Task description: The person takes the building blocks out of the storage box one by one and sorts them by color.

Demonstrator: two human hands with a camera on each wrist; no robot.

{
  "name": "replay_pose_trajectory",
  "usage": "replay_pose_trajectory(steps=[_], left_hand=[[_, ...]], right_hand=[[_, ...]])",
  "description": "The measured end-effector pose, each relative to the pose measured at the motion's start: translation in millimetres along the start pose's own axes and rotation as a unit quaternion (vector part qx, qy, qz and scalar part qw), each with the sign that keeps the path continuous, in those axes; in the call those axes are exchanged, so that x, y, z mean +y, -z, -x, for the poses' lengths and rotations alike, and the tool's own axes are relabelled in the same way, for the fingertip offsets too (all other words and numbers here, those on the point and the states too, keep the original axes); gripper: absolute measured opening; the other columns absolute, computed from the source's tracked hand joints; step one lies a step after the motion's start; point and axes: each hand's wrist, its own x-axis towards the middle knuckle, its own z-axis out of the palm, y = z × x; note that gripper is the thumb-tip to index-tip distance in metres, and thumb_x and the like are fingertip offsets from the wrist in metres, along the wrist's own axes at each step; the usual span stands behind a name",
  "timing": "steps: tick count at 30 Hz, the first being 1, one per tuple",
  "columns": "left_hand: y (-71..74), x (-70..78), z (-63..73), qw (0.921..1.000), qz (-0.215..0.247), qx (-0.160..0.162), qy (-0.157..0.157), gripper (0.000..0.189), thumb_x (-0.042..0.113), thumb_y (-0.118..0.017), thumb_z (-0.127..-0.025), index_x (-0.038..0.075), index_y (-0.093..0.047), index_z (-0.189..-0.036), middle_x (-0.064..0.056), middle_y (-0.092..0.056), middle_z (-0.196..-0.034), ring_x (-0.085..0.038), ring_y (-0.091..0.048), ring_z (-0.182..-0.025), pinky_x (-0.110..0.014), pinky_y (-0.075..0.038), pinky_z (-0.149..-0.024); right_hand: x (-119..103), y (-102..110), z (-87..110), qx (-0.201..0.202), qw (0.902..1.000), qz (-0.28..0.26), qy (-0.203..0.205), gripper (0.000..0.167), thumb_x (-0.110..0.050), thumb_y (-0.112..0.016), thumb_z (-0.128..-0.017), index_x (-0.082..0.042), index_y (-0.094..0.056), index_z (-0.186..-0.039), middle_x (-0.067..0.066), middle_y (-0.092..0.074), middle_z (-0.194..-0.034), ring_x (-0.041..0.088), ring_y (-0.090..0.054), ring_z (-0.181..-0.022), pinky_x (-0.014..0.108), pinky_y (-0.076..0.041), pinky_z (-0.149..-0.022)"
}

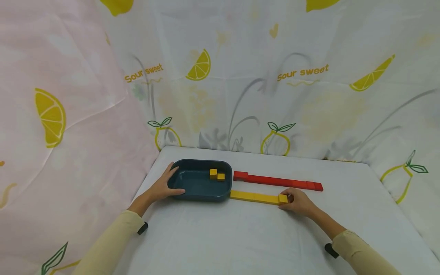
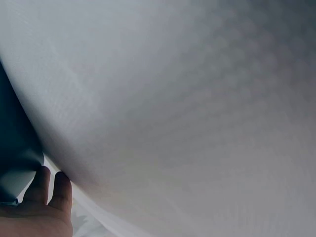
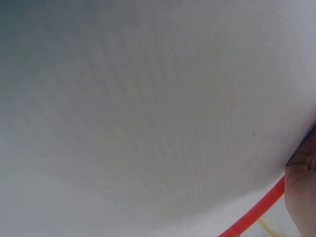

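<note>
My left hand (image 1: 164, 186) holds the left end of a dark blue-green tray (image 1: 203, 198), thumb at the front rim and fingers at the back-left corner. Inside the tray lie two yellow blocks (image 1: 213, 174), side by side. A row of yellow blocks (image 1: 254, 197) runs right from the tray's front right corner. At that row's right end my right hand (image 1: 300, 202) pinches a yellow block (image 1: 283, 198), which stands a little higher than the row. In the left wrist view the tray (image 2: 15, 128) shows only at the edge; the right wrist view hides the pinched block.
Behind the yellow row lies a row of red blocks (image 1: 275, 180), whose left end block stands taller. A white cloth covers the table (image 1: 220, 236). Lemon-print curtains (image 1: 233, 95) hang at the back and sides.
</note>
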Motion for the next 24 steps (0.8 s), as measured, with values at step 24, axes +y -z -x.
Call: replay_pose_trajectory(steps=[24], left_hand=[[1.2,2.3,0.8,0.9999,-0.005,-0.007,0.011,0.115,0.055,-0.079,-0.075,0.016,-0.012,-0.160,-0.008,0.007,-0.168,-0.043,-0.007,-0.152,-0.071,-0.021,-0.113]], right_hand=[[-1.2,7.1,9.9,0.002,1.0000,-0.007,-0.002,0.058,-0.030,-0.087,-0.074,-0.009,-0.063,-0.122,0.007,-0.061,-0.108,0.016,-0.056,-0.086,0.021,-0.053,-0.069]])
